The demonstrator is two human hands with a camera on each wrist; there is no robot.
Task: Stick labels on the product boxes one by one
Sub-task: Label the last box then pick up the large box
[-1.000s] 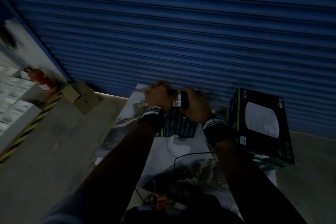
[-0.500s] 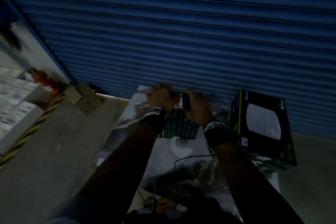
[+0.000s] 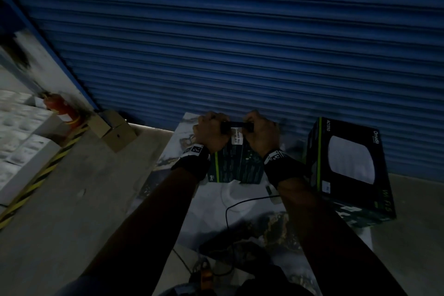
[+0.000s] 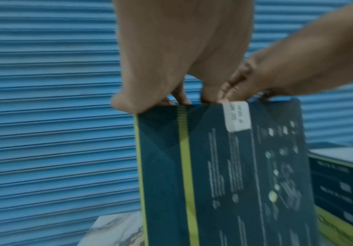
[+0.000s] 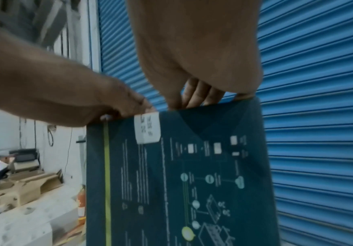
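Note:
A dark teal product box with a green stripe stands upright on the marble-patterned table. A white label folds over its top edge onto the printed face. My left hand grips the top edge left of the label, fingers curled over the far side. My right hand grips the top edge right of the label. Both hands' fingertips are mostly hidden behind the box.
A second, larger black product box stands at the table's right end. A black cable lies on the table near me. The blue roller shutter is close behind. Cardboard boxes and a red extinguisher are on the left.
Both hands stay on the box's top edge and have spread slightly apart, so more of the white label shows between them. The view has shifted a little.

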